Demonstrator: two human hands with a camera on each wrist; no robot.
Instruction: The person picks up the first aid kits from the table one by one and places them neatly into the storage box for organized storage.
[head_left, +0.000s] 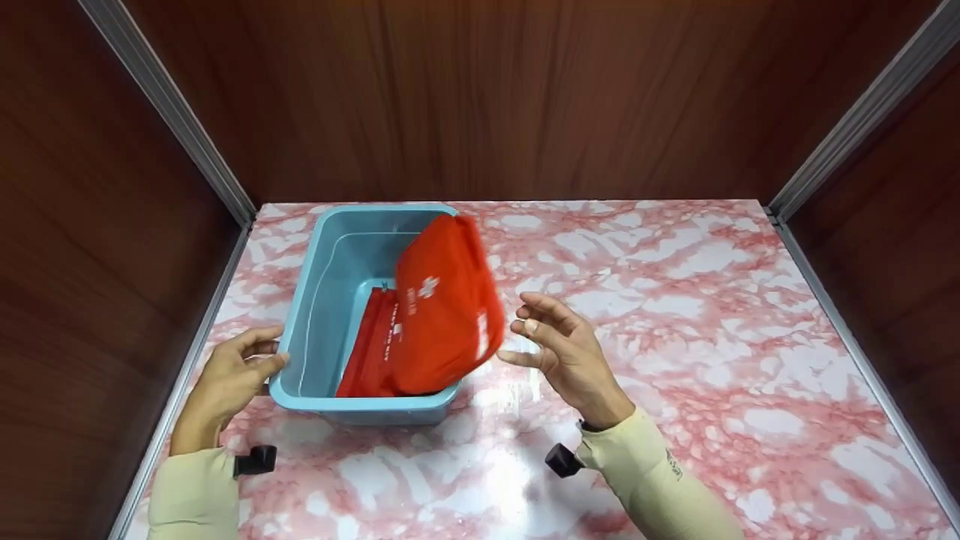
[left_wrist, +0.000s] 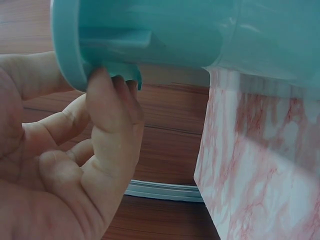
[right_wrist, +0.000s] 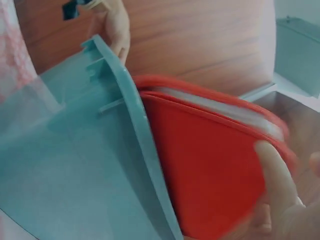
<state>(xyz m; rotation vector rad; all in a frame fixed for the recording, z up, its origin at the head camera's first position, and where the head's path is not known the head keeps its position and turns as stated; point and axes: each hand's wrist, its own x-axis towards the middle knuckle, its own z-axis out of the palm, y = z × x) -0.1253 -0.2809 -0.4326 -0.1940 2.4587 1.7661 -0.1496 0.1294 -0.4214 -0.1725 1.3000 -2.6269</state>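
A blue plastic bin [head_left: 300, 315] stands at the left of the table. My left hand [head_left: 231, 371] grips its left rim; in the left wrist view the fingers [left_wrist: 112, 115] curl under the rim [left_wrist: 65, 45]. A red first aid pouch [head_left: 450, 307] with a white cross stands tilted in the bin's right side, its top past the right rim and slightly blurred. Beneath it, a second red pouch [head_left: 367, 345] marked FIRST AID KIT lies on the bin's floor, partly covered. My right hand [head_left: 570, 352] is just right of the tilted pouch, fingers apart and loosely bent, holding nothing.
The table [head_left: 675, 315] has a red and white marbled top. Dark wood panels [head_left: 510, 97] enclose it at the back and both sides, with metal strips [head_left: 176, 112] at the corners. A black wrist mount [head_left: 562, 460] sticks out from the right sleeve.
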